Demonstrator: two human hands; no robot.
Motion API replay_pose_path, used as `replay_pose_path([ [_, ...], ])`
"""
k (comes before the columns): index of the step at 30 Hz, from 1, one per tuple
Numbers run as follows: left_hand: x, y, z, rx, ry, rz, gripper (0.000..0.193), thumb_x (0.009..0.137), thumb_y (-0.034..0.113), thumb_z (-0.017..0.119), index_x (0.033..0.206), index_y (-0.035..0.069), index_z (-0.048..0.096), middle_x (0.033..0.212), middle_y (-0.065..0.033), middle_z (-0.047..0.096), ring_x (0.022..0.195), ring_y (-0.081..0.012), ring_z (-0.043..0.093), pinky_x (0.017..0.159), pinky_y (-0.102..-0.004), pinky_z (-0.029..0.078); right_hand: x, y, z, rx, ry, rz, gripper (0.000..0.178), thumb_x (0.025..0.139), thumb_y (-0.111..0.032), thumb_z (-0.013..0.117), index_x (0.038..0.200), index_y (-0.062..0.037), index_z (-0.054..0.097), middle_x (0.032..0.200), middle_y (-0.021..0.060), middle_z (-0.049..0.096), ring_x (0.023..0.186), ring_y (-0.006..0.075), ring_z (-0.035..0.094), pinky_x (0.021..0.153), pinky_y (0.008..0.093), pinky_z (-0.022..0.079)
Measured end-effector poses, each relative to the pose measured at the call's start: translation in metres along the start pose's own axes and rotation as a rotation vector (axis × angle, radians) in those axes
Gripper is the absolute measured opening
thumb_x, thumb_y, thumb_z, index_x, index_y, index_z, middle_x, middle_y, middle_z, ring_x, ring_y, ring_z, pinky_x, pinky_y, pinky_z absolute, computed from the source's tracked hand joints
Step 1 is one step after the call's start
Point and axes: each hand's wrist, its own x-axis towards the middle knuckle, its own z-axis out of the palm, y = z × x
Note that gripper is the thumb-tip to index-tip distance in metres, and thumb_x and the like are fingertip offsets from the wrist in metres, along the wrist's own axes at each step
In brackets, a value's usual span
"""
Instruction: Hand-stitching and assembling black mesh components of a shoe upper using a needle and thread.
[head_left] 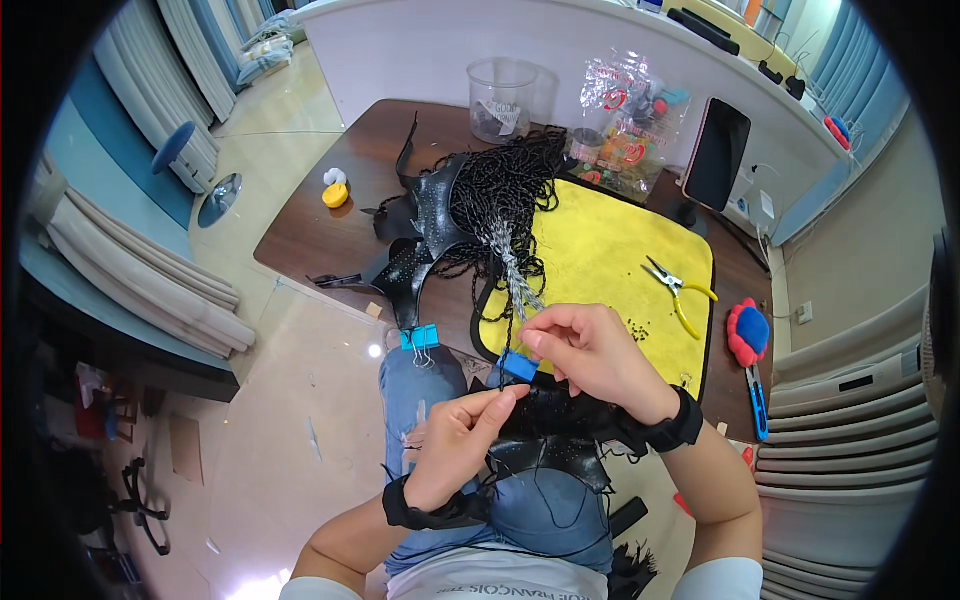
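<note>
We list, left to right: one round yellow container (335,195), on the brown wooden worktop (300,232), well left of the yellow black-edged mat (610,235); one black perforated leather-like piece (437,205) with turquoise binder clip (419,337), left of the mat; our left hand (455,445), below the mat's near edge, grip together beside a thin black braided cord (507,345); one blue binder clip (517,367), at that edge; a second black leather-like piece (560,458), on our lap below the mat; our right hand (595,358), over the mat's near edge, grip together, contents too small to tell; yellow-handled pliers (676,284), on the mat.
</note>
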Motion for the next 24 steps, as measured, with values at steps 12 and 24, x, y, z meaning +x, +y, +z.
replay_pose_path([
  [12,0.006,-0.003,-0.001,0.089,0.032,0.085,0.028,0.092,0.025,0.053,0.107,0.005,0.065,0.056,0.011,0.037,0.049,0.0011,0.03,0.043,-0.0186,0.02,0.008,-0.001,0.008,0.256,-0.102,-0.01,0.022,0.085,-0.021,0.062,0.089,0.0001,0.062,0.066,0.0007,0.059,0.049,0.0037,0.051,0.039,0.0186,0.041],
  [24,0.005,-0.002,-0.002,0.182,0.012,0.075,0.023,0.09,0.016,0.057,0.105,0.0,0.064,0.073,0.0046,0.057,0.064,-0.0007,0.042,0.053,-0.0177,0.034,0.005,-0.005,0.012,0.405,-0.075,0.039,0.02,0.084,-0.02,0.064,0.087,-0.0006,0.061,0.065,-0.0011,0.057,0.05,0.0027,0.05,0.041,0.0164,0.042],
])
